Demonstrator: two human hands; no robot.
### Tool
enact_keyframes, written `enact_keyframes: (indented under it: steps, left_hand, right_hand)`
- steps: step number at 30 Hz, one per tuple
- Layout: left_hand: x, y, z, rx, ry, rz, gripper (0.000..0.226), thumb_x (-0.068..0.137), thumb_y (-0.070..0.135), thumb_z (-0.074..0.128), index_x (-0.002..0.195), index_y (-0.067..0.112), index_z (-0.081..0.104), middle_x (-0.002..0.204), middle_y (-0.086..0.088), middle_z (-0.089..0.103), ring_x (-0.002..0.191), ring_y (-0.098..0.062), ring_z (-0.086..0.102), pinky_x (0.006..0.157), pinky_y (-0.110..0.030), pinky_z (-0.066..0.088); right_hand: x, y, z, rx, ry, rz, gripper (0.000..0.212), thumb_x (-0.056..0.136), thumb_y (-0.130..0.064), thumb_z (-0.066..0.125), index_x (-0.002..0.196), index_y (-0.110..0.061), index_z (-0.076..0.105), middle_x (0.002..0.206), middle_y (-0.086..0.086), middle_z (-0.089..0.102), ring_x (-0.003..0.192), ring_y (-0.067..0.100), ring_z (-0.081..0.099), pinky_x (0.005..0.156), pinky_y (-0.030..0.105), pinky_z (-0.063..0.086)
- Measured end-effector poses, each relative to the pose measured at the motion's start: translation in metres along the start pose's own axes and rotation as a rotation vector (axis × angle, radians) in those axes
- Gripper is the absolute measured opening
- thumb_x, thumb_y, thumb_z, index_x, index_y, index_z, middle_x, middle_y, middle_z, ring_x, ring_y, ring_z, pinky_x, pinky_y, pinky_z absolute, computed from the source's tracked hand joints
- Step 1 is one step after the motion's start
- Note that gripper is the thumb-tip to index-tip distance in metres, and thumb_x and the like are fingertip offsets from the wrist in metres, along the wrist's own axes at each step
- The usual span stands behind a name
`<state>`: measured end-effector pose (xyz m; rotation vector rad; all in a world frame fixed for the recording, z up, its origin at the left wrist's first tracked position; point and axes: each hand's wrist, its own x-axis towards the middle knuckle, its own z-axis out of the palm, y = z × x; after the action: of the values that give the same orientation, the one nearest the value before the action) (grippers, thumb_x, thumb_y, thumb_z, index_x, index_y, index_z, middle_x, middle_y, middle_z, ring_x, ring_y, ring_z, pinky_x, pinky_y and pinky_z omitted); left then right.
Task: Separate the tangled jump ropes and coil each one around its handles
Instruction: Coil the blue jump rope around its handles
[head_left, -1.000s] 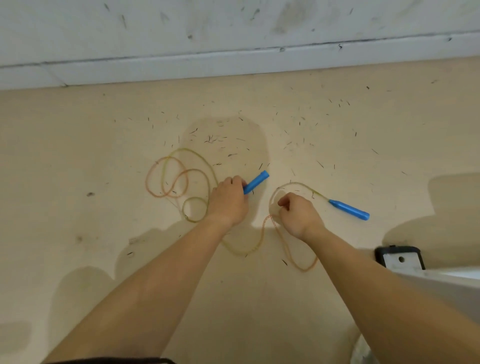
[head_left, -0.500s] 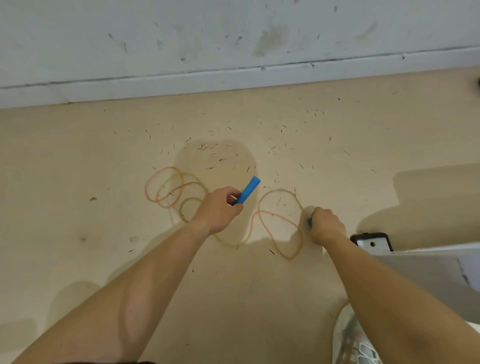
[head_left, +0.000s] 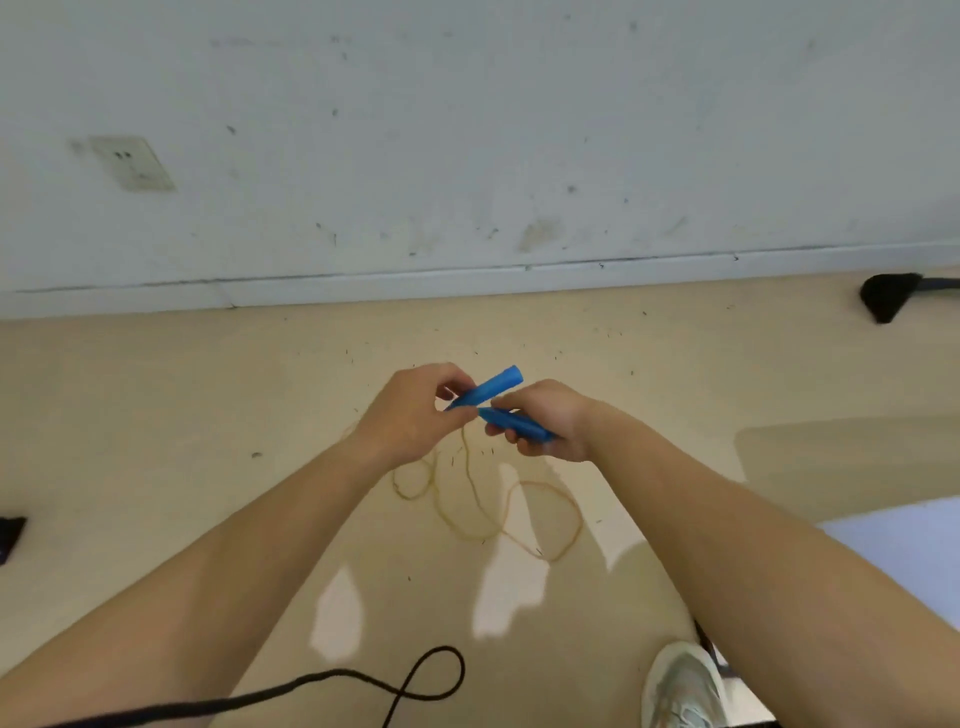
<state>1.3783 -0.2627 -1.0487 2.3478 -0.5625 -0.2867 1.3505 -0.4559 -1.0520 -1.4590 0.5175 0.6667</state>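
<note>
Left hand (head_left: 410, 418) grips upper handle (head_left: 493, 388) | right hand (head_left: 548, 421) grips lower handle (head_left: 514, 423) | I fear the slack rope (head_left: 470, 493) knots during coiling

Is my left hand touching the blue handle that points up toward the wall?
Touching. The head view shows the left hand pinching the lower end of the upper blue handle between thumb and fingers.

The handles (head_left: 491, 388) are showing bright blue, the rope (head_left: 550, 486) translucent yellow-orange. The floor (head_left: 156, 415) is showing beige with dark flecks.
</note>
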Motion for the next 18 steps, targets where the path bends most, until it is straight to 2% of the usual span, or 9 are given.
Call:
enact_keyframes:
  steps: [2, 4, 7, 10, 13, 18]
  left_hand:
    - [-0.018, 0.02, -0.023, 0.089, 0.026, 0.115, 0.016, 0.085, 0.029, 0.073, 0.1, 0.032, 0.068, 0.097, 0.02, 0.066, 0.094, -0.002, 0.059, 0.084, -0.027, 0.048]
    - [-0.036, 0.039, -0.042, 0.168, 0.031, 0.217, 0.015, 0.086, 0.035, 0.072, 0.1, 0.034, 0.066, 0.095, 0.019, 0.067, 0.092, -0.004, 0.06, 0.082, -0.033, 0.049]
    - [-0.066, 0.066, -0.065, 0.228, 0.075, 0.36, 0.014, 0.089, 0.036, 0.065, 0.102, 0.035, 0.061, 0.092, 0.02, 0.069, 0.087, -0.004, 0.064, 0.076, -0.033, 0.051]
    - [-0.094, 0.083, -0.076, 0.298, 0.182, 0.492, 0.018, 0.086, 0.038, 0.058, 0.104, 0.037, 0.062, 0.091, 0.018, 0.071, 0.08, -0.006, 0.064, 0.065, -0.029, 0.053]
    - [-0.107, 0.085, -0.075, 0.338, 0.213, 0.499, 0.021, 0.085, 0.038, 0.056, 0.1, 0.033, 0.069, 0.09, 0.016, 0.071, 0.078, -0.009, 0.066, 0.06, -0.034, 0.055]
    - [-0.113, 0.077, -0.064, 0.334, 0.345, 0.459, 0.017, 0.084, 0.031, 0.066, 0.099, 0.034, 0.073, 0.095, 0.018, 0.071, 0.083, -0.011, 0.065, 0.064, -0.034, 0.054]
  right_hand:
    - [-0.03, -0.021, 0.012, 0.098, -0.076, 0.024, 0.03, 0.103, -0.013, 0.042, 0.116, 0.001, 0.064, 0.083, 0.012, 0.069, 0.054, 0.01, 0.051, 0.049, 0.019, 0.045]
    - [-0.061, -0.036, 0.021, 0.184, -0.176, 0.055, 0.034, 0.104, -0.014, 0.035, 0.114, 0.0, 0.063, 0.079, 0.011, 0.065, 0.05, 0.009, 0.047, 0.045, 0.017, 0.043]
    - [-0.107, -0.047, 0.031, 0.255, -0.311, 0.083, 0.035, 0.106, -0.024, 0.036, 0.109, 0.0, 0.061, 0.078, 0.011, 0.062, 0.047, 0.01, 0.048, 0.043, 0.017, 0.044]
    - [-0.144, -0.045, 0.041, 0.225, -0.348, 0.066, 0.037, 0.106, -0.031, 0.04, 0.105, 0.0, 0.06, 0.08, 0.012, 0.06, 0.058, 0.017, 0.057, 0.051, 0.023, 0.052]
    - [-0.162, -0.038, 0.053, 0.203, -0.317, 0.022, 0.034, 0.104, -0.032, 0.049, 0.111, -0.001, 0.06, 0.085, 0.013, 0.059, 0.065, 0.023, 0.062, 0.057, 0.029, 0.057]
    - [-0.159, -0.033, 0.053, 0.166, -0.32, -0.056, 0.038, 0.101, -0.029, 0.053, 0.119, 0.005, 0.059, 0.098, 0.015, 0.056, 0.058, 0.012, 0.052, 0.053, 0.019, 0.05]
